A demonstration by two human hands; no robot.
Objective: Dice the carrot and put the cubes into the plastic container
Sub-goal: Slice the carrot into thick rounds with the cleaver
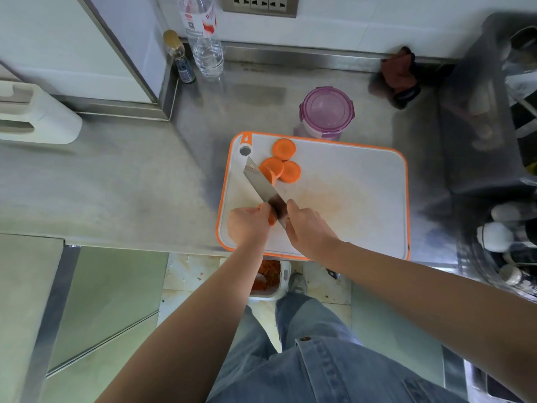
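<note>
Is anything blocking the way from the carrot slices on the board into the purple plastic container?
Yes. The container has its purple lid on, so nothing can go in until that comes off. Otherwise nothing visible lies between the carrot slices and the container, which stands just past the far edge of the cutting board.

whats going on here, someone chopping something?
A person is cutting up a carrot on a white cutting board with an orange rim. The left hand grips the carrot piece near the board's left edge, and the right hand holds the knife right beside it. A few round slices lie at the board's far left; no cubes show yet. The plastic container sits behind the board, its purple lid on.
</note>
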